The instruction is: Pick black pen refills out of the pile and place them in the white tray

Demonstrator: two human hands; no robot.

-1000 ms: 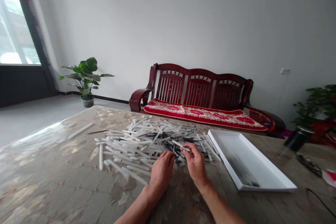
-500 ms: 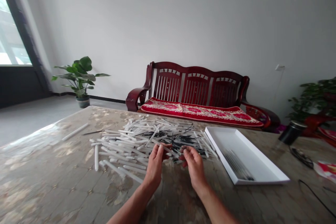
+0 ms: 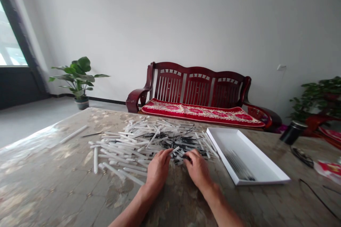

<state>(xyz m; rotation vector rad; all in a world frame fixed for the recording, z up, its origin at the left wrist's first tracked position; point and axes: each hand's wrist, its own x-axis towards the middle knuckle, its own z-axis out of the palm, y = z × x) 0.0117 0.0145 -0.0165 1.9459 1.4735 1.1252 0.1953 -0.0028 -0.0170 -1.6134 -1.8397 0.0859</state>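
Note:
Over the near edge of a large loose pile of white pen barrels (image 3: 125, 148), my left hand (image 3: 159, 167) is closed, pinching one white pen barrel (image 3: 175, 150) that points up and right from its fingertips. My right hand (image 3: 198, 168) is closed too, a short way to the right. Its thumb and fingers press on a small black piece (image 3: 187, 157), mostly hidden by them. Thin black pen parts (image 3: 183, 142) lie heaped just beyond both hands. To the right, a shallow white box (image 3: 262, 159) holds a row of slim, clear-looking pens (image 3: 239, 165) with dark ends.
A single white barrel (image 3: 74, 134) and a thin dark stick (image 3: 91, 134) lie left of the pile. Beyond the box are a black cylinder (image 3: 293, 132), a cable (image 3: 302, 156) and a red-and-white packet (image 3: 329, 170). Across the table stands a wooden bench (image 3: 198, 88).
Both hands have turned palm-down and dipped closer to the pile. The barrel in my left hand now slants up to the right instead of up to the left. The view shifted slightly.

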